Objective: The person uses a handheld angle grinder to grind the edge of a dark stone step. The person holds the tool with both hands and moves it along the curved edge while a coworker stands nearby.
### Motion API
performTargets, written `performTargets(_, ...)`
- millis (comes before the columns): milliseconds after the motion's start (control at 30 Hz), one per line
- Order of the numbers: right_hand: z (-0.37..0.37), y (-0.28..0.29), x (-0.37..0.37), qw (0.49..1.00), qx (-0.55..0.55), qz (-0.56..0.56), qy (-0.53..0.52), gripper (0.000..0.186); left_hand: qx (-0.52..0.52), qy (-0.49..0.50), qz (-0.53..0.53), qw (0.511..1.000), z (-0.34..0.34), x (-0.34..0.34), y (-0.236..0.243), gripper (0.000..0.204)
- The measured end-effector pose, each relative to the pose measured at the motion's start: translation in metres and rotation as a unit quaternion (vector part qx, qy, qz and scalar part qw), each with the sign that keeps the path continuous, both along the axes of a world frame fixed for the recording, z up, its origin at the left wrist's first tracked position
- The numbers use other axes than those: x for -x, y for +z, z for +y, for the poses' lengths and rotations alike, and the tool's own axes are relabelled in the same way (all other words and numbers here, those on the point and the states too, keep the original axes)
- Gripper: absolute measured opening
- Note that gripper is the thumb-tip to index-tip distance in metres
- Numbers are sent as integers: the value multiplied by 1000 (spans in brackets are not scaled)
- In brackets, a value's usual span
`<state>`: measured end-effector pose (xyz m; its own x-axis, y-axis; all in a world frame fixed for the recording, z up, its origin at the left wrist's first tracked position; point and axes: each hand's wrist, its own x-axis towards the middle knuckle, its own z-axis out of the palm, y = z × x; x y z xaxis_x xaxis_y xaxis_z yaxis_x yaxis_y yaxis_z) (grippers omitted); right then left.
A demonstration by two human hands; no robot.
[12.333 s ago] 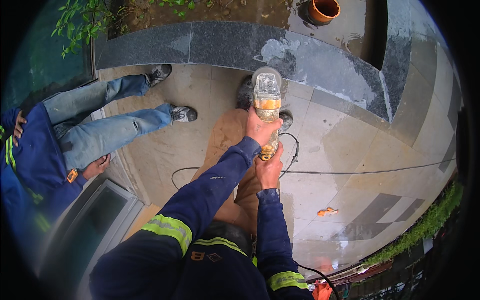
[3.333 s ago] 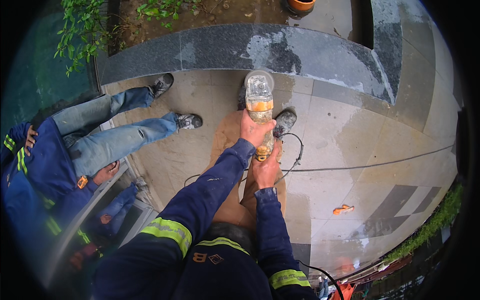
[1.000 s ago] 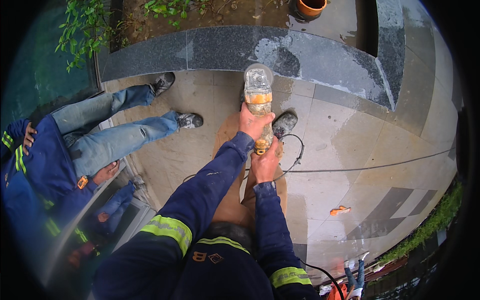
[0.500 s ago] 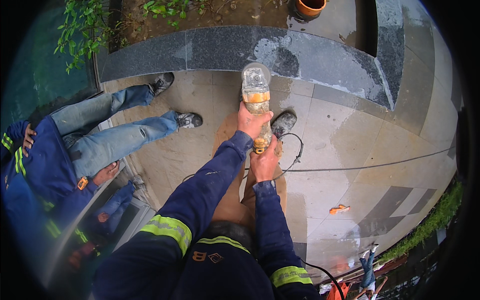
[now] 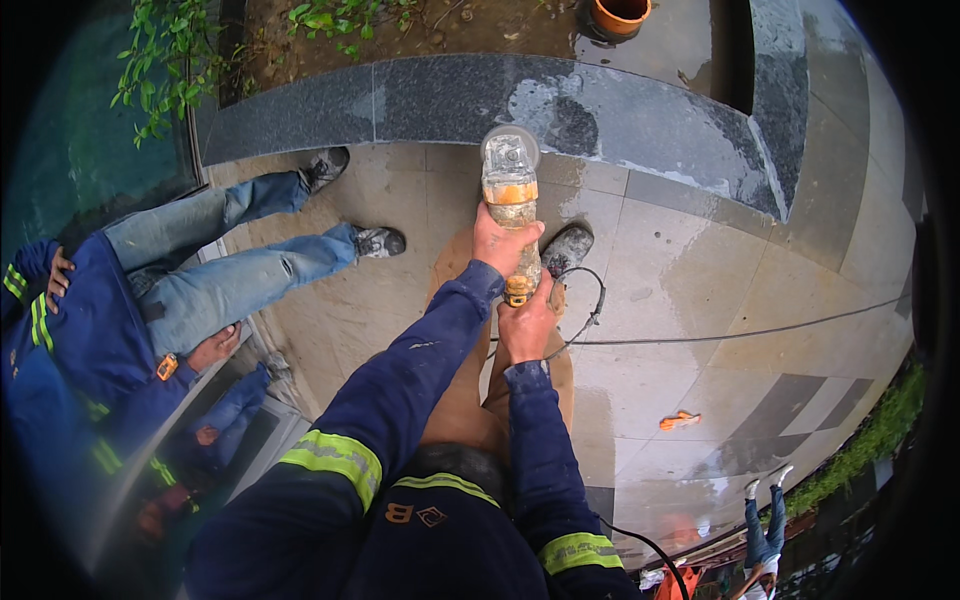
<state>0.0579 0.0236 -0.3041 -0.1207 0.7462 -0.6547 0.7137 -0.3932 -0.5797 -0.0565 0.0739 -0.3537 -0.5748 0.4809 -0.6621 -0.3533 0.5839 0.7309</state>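
Observation:
A worn orange-and-grey angle grinder, coated with pale dust, points away from me in both hands. My left hand is wrapped round the middle of its body. Behind it, my right hand is closed on the rear end, by the cord. The round disc at the grinder's head lies over the near edge of the dark stone ledge; I cannot tell whether it touches. Whitish wet residue covers the ledge to the right of the disc.
A black cord loops beside my right hand and runs right across wet tiles. At left another person in jeans sits with legs stretched toward the ledge. Orange gloves lie on the floor. Behind the ledge stands an orange pot.
The grinder has shifted very slightly left, with both hands still round it. At the lower right, a distant person has moved to the right.

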Motion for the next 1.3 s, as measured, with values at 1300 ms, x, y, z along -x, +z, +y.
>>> performTargets(1300,-3,1,-8,1000,-12,8,1,78,16,16,-14,1000,-1,-9,8,63)
